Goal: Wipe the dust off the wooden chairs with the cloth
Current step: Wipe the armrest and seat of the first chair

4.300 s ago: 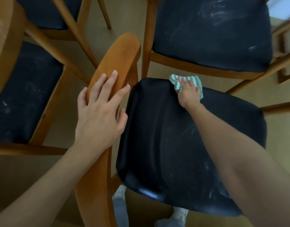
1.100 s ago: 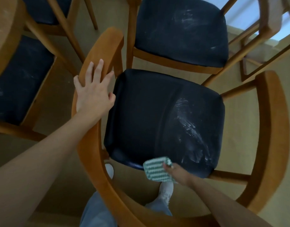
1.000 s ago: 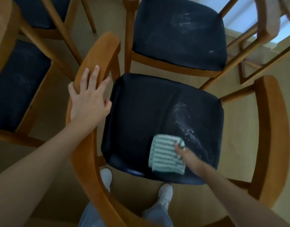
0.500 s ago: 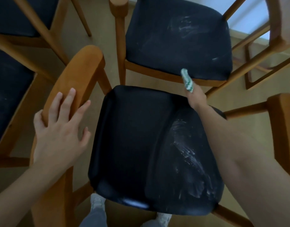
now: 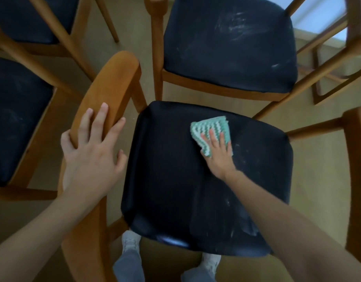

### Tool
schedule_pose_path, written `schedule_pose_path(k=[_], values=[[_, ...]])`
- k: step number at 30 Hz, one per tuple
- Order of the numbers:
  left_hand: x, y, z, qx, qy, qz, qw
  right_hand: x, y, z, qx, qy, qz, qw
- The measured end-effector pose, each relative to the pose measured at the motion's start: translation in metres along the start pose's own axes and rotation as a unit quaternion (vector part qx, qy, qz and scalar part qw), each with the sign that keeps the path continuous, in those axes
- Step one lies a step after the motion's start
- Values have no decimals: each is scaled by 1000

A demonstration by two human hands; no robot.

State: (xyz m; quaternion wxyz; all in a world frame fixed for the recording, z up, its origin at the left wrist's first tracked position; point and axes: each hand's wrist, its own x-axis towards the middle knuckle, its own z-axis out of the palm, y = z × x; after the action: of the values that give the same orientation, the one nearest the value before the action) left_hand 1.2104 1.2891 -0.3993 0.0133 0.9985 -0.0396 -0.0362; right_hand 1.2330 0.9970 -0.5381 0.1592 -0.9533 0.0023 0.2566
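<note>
Below me stands a wooden chair with a black padded seat [image 5: 175, 180] and a curved orange-brown back rail [image 5: 112, 86]. My right hand [image 5: 218, 153] presses a green-and-white zigzag cloth [image 5: 211, 129] flat on the far part of the seat. White dust smears show on the seat's right side [image 5: 242, 216]. My left hand [image 5: 90, 147] lies spread over the back rail on the left, fingers apart, resting on the wood.
A second chair with a dusty black seat [image 5: 226, 43] stands just beyond. Two more black-seated chairs [image 5: 14, 119] crowd the left. The near chair's right arm rail [image 5: 356, 159] curves at the right edge. Tan floor and my feet [image 5: 130, 241] show below.
My right hand has brought the cloth back from the seat's far edge and laid it flat on the seat. The big dust streak on the right looks fainter. My left hand stays on the rail.
</note>
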Motion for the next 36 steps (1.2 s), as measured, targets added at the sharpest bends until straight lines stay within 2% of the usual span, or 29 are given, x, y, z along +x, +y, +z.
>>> schedule_pose_path(k=[10, 19, 22, 25, 27, 30, 33, 36], values=[[-2, 3, -1, -35, 0, -4, 999, -167, -33, 75, -80, -174, -119, 974], [-9, 3, -15, -70, -10, 30, 997, -218, -28, 84, -128, -281, -159, 938], [-14, 0, -19, -65, -17, 45, 997, -225, -23, 83, -123, -312, -140, 932], [-26, 0, -15, -66, -24, 67, 995, -220, -29, 76, -32, -342, -56, 938], [-30, 0, -11, -72, -21, 66, 995, -213, -36, 63, 141, -314, 41, 938], [-30, 1, -5, -72, 5, 59, 996, -181, -43, 29, 414, -248, 140, 865], [-31, 1, -1, -67, 19, 53, 996, -120, -53, -18, 508, -97, 159, 841], [-31, 2, 1, -57, 26, 54, 997, -54, -78, -52, 538, 33, 93, 837]])
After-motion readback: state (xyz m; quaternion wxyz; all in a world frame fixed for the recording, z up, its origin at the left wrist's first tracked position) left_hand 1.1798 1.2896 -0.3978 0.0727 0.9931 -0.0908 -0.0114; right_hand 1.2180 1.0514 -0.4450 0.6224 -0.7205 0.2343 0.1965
